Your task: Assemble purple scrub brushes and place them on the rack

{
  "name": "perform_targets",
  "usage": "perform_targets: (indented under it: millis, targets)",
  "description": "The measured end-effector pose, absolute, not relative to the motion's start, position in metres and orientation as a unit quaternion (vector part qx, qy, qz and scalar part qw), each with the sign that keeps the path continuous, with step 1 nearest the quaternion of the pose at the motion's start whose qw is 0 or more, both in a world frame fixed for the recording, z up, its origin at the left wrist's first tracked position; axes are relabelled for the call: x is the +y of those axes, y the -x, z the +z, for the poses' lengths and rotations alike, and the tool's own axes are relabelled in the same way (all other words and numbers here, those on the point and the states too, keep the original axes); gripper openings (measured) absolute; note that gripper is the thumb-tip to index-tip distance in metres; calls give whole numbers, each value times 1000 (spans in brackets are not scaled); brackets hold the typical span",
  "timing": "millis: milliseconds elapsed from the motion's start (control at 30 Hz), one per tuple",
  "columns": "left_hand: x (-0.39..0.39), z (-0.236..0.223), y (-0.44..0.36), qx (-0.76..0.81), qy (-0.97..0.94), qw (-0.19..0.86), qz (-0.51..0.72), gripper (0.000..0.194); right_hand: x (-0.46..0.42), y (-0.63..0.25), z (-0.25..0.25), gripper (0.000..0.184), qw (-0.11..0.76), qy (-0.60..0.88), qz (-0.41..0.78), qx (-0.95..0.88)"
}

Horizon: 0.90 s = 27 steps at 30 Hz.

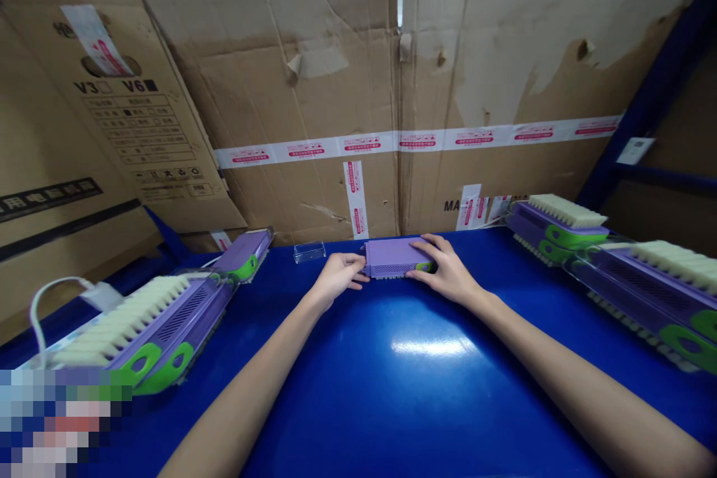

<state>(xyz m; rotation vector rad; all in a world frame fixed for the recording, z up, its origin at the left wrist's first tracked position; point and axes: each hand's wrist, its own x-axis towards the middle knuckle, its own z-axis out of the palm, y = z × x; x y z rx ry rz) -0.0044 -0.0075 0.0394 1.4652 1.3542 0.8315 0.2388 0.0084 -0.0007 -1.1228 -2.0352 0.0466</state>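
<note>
A purple brush (389,255) with a slotted side and a green end lies bristles down on the blue table, near its far edge. My right hand (447,269) grips its right end, thumb on the near side and fingers over the top and far side. At its left end, my left hand (341,275) has its fingers bent together against the edge. What exactly those fingertips pinch there is too small to make out. Just left of my left hand, a small clear plastic case (309,252) rests on the table.
Stacked purple brushes with cream bristles (128,314) stand on the left, near a white cable (39,314). More brush stacks (560,228) line the right side. Cardboard sheets (314,89) wall off the back of the blue table (358,388). A blue post (638,82) rises at right.
</note>
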Motion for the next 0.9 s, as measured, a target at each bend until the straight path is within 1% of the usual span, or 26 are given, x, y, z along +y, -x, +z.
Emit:
perform_targets:
  millis: [67,200,233,300,367,400,467,533,900]
  targets:
    - [-6,39,4,562,-618,439,331,28,9,-239,-1,55,391,445,16,-805]
    - [-5,43,12,602,-646,324,341,29,10,-241,-2,55,387,453,10,-803]
    - [-5,45,15,614,-653,280,344,28,11,-241,-2,54,388,454,8,-802]
    - [-6,50,23,641,-686,146,312,27,12,-243,-4,54,391,455,5,-800]
    - [-8,52,29,654,-721,18,229,30,14,-244,-5,54,394,455,3,-799]
    - [-8,51,31,654,-735,-17,179,32,15,-245,-6,54,395,454,2,-799]
    - [-9,49,35,649,-754,-26,97,37,16,-246,-7,55,395,453,1,-799]
    - [-8,46,37,644,-763,-17,51,38,16,-247,-7,55,394,451,-1,-801]
    - [-5,43,39,645,-762,-20,51,33,15,-246,-4,54,397,437,-1,-807]
